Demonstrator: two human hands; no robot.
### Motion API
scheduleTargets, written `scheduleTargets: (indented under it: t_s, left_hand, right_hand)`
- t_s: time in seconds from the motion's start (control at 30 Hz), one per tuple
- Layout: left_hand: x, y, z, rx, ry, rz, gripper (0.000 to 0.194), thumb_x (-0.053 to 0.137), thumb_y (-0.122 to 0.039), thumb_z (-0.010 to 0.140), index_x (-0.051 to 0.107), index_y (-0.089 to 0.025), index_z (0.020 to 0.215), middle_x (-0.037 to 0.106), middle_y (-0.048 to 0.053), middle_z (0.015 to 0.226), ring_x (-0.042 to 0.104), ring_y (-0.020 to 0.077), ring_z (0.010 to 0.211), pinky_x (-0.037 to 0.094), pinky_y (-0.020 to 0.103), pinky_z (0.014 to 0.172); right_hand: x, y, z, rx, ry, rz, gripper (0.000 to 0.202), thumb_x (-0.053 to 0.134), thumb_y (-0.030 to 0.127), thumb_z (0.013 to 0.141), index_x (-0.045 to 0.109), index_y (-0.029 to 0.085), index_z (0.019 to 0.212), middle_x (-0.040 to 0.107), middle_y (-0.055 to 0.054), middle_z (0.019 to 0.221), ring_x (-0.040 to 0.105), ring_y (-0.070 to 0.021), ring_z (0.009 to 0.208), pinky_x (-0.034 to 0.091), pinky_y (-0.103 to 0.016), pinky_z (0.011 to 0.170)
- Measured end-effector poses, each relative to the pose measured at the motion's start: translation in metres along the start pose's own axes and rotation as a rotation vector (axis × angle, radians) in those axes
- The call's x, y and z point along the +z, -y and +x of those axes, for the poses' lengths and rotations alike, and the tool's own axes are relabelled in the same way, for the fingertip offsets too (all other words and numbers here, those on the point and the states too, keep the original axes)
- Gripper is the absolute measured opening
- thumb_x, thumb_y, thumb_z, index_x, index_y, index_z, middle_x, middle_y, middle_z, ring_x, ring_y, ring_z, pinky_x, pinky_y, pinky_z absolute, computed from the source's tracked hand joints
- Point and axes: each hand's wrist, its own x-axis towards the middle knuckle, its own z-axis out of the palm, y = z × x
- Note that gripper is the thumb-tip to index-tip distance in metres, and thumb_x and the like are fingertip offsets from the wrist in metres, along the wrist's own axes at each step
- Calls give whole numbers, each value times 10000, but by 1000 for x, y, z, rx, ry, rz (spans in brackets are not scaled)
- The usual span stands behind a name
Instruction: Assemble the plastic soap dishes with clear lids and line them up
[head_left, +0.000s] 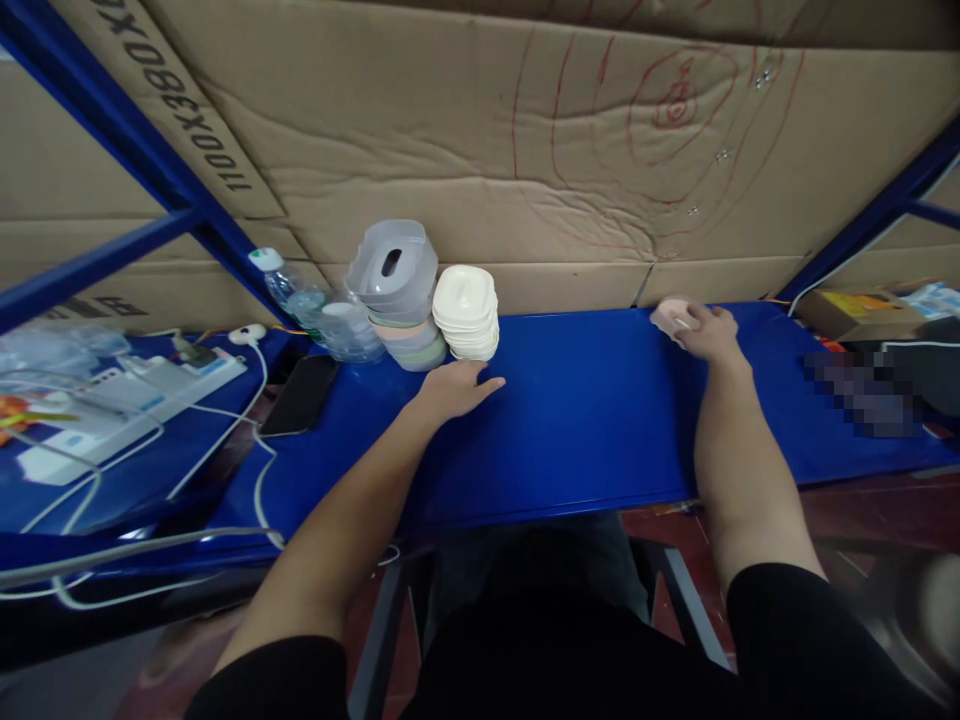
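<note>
At the back right of the blue table (577, 410), my right hand (711, 333) grips a pale pink rounded piece (670, 312), perhaps a small bowl; part of it lies behind my fingers. My left hand (456, 388) is in front of a stack of cream square lids (466, 310), its thumb stretched out to the right and nothing seen in it. I cannot tell whether its fingertips touch the stack. Just left of the lids stand nested rounded-square containers, grey translucent ones (394, 262) above pastel pink and green ones (412, 345).
A clear plastic bottle (289, 285) and a black phone (301, 396) are on the left, near a white power strip (142, 412) with loose cables. Cardboard (420, 130) walls the back. A small box (855, 315) and dark items lie far right.
</note>
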Motion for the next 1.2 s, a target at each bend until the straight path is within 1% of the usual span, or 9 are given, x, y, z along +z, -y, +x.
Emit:
scheduleTargets:
  t_s: [0.17,0.3,0.37,0.43,0.57,0.73,0.83,0.93,1.2]
  left_hand:
    - [1,-3,-2,-1,-3,78,613,507,-614,1041,681,-150,1401,774,155,1257,712,339,1219,534,408,1006]
    - [0,-4,-3,10,-19,78,594,542,-589,1044,676,-147,1417,778,152,1268,720,321,1211,538,387,994]
    - [0,-6,-3,21,-42,41,558,571,-566,1039,693,-154,1395,799,131,1193,740,305,1156,547,372,951]
    - [0,-8,-2,40,-100,-7,496,603,-527,1033,712,-175,1365,813,93,1111,752,280,1099,549,358,919]
    - [1,-13,-2,81,-334,-104,408,650,-448,1015,719,-215,1343,816,36,998,756,232,994,544,326,859]
    - [-3,-8,-2,20,-633,-178,560,648,-383,1005,570,-205,1531,796,14,919,734,194,827,524,302,758]
    - [-6,1,1,-15,-642,-148,624,617,-357,1019,481,-194,1606,783,12,887,734,205,830,512,303,730]
    - [-8,8,4,-56,-611,-116,539,577,-339,1048,527,-196,1565,782,23,880,742,222,838,505,318,738]
    - [-6,19,10,20,-667,-184,308,593,-316,1062,655,-207,1343,790,15,815,764,222,849,508,311,802]
  right_hand:
    - [14,-23,-6,354,-182,166,658,697,331,955,555,94,1551,365,-355,1617,385,-402,1482,362,-517,1137]
    - [27,-20,1,475,-374,277,716,789,419,861,620,166,1509,318,-315,1706,160,-486,1588,45,-721,1217]
    - [29,-12,7,471,-455,283,824,823,453,817,586,148,1544,256,-329,1738,54,-510,1613,-74,-754,1196]
    - [27,1,11,416,-498,290,879,837,446,791,561,122,1560,243,-338,1741,45,-511,1619,-69,-750,1204]
    - [18,42,10,123,-507,317,840,774,531,823,576,109,1522,319,-326,1704,169,-507,1598,123,-727,1232]
    - [11,103,-15,-300,-428,377,759,640,699,894,627,152,1420,416,-270,1654,374,-473,1535,325,-697,1210]
    - [13,132,-33,-469,-327,398,734,587,728,934,630,174,1413,396,-251,1684,402,-465,1535,367,-678,1213]
    - [19,148,-44,-596,-215,381,702,576,711,955,640,179,1409,368,-235,1715,396,-467,1549,377,-673,1225]
    - [29,152,-48,-709,-44,299,638,678,542,945,641,163,1457,302,-202,1762,336,-477,1594,359,-675,1256]
